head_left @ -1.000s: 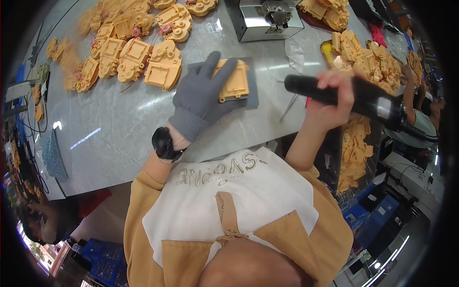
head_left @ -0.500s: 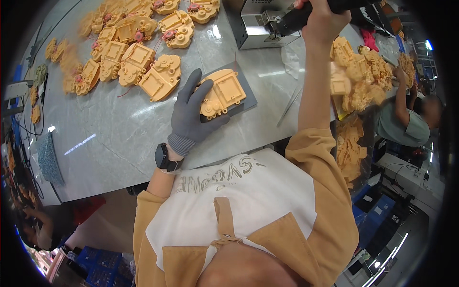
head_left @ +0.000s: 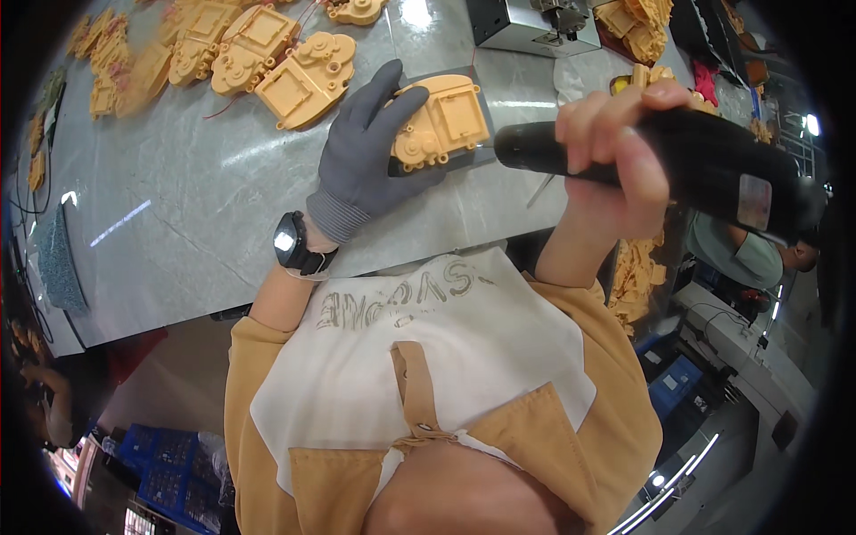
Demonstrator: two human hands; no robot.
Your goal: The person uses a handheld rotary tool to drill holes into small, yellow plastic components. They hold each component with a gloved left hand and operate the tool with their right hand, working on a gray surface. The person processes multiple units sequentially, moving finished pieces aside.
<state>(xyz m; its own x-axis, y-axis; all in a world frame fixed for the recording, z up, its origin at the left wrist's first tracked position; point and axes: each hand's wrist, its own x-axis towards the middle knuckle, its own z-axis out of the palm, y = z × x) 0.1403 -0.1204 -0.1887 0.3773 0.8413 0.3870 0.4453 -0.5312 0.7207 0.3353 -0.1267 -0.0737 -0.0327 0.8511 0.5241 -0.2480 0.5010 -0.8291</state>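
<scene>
My left hand, in a grey knit glove, steadies a yellow plastic housing from its left side, thumb below and fingers above. The housing lies on a dark flat pad, its square recess and round bosses facing up. Bare, my right hand is wrapped around a black electric screwdriver. The tool is roughly level, and its narrow end points left, close to the housing's right edge. Whether a screw sits at the tip is too small to tell.
Several similar housings with red wires lie at the back left. A metal box-shaped device stands behind. More yellow parts are heaped at the right. Near my right hand lies a thin metal rod. A co-worker sits at far right.
My right hand has brought the screwdriver back from the metal device toward the housing. My left hand stays on the housing. The whole view has shifted a little.
</scene>
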